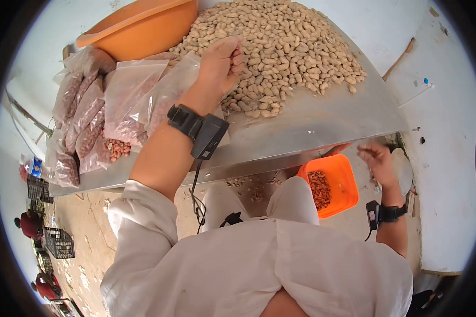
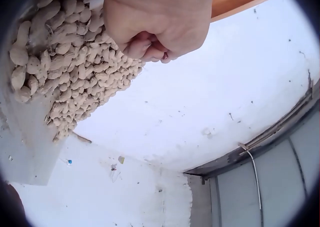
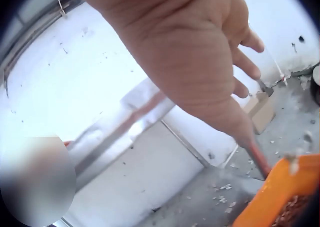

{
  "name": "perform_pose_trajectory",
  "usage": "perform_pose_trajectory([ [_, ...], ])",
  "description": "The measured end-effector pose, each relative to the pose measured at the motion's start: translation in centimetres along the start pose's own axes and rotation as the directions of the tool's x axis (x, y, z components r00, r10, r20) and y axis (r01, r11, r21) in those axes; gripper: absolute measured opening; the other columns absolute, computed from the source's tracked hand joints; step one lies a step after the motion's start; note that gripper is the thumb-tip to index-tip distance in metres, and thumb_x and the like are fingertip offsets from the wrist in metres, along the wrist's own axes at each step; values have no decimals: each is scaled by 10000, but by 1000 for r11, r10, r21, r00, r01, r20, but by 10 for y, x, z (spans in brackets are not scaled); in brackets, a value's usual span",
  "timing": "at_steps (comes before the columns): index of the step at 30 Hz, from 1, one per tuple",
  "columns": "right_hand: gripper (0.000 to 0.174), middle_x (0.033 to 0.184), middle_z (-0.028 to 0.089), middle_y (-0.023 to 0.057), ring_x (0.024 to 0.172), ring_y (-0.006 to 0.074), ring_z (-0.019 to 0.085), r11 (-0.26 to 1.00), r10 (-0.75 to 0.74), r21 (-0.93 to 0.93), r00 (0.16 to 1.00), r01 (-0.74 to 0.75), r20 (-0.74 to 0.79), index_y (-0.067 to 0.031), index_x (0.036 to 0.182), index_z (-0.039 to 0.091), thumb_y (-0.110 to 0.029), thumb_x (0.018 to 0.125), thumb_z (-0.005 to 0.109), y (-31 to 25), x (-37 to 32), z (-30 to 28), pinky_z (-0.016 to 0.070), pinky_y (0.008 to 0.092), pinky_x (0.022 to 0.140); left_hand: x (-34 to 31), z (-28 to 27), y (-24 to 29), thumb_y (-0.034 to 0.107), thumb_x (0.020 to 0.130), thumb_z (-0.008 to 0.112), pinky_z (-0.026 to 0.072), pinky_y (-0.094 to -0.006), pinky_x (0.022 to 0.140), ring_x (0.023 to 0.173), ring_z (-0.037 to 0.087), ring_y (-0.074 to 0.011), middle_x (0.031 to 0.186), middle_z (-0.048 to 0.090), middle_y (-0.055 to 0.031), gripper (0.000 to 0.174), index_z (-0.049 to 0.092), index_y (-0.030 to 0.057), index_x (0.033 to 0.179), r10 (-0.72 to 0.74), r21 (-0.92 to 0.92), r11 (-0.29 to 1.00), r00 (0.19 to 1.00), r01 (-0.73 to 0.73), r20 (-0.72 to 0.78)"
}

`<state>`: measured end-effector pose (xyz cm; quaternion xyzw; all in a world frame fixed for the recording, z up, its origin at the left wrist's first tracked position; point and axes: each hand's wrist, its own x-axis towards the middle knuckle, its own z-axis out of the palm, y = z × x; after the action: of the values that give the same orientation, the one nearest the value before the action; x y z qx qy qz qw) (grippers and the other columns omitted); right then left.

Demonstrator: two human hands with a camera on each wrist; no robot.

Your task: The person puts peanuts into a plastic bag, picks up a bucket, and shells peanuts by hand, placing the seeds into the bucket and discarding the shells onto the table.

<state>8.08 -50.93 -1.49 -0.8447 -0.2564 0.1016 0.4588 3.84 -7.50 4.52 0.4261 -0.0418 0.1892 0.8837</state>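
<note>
Beside the near left side of a heap of unshelled peanuts [image 1: 285, 47], my left hand [image 1: 219, 66] is curled into a fist. In the left wrist view the fist [image 2: 157, 24] overlaps the edge of the peanuts [image 2: 85, 72]; nothing shows between its fingers, and the inside of the palm is hidden. My right hand [image 1: 378, 161] is off the table's right front edge, next to an orange bucket [image 1: 346, 185] with reddish shelled bits inside. Its fingers [image 3: 245, 64] spread loosely in the right wrist view, holding nothing visible.
Clear bags of reddish peanut kernels [image 1: 84, 113] lie on the left of the metal table [image 1: 322, 119]. Behind them stands a large orange basin [image 1: 143, 31]. Loose kernels [image 1: 117, 149] lie by the bags. Black crates [image 1: 59, 243] stand on the floor at far left, near other people.
</note>
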Motion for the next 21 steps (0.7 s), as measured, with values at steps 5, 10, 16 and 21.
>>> perform_pose_trajectory([
  [5, 488, 1232, 509, 162, 1086, 278, 516, 296, -215, 955, 972, -27, 94, -8, 1231, 454, -395, 936, 413, -131, 48, 96, 437, 360, 902, -30, 54, -10, 131, 886, 549, 331, -187, 438, 572, 448, -60, 681, 490, -1, 160, 598, -13, 934, 72, 416, 903, 993, -107, 98],
  [10, 416, 1177, 523, 102, 1055, 245, 525, -306, -245, 938, 966, -163, 88, -41, 1141, 500, -382, 956, 351, -144, 103, 180, 418, 400, 939, -52, 65, -46, 151, 816, 575, 448, -333, 567, 660, 556, -247, 697, 580, -89, 136, 637, 52, 886, 469, 680, -21, 594, -732, 654],
  [16, 353, 1105, 552, 88, 1048, 220, 526, -436, -333, 880, 942, -190, 38, -65, 1105, 520, -331, 970, 333, -124, 124, 221, 434, 371, 933, -54, 41, -45, 233, 731, 636, 460, -386, 653, 708, 564, -296, 707, 571, -99, 172, 616, 64, 755, 297, 787, -7, 751, -616, 590],
  [21, 362, 1091, 557, 109, 1043, 239, 529, -404, -289, 907, 957, -120, -3, -42, 1082, 527, -320, 971, 323, -122, 129, 225, 437, 385, 933, -57, 49, -45, 246, 776, 608, 461, -358, 645, 730, 561, -282, 836, 593, -107, 204, 624, 79, 893, 306, 761, 3, 725, -649, 617],
])
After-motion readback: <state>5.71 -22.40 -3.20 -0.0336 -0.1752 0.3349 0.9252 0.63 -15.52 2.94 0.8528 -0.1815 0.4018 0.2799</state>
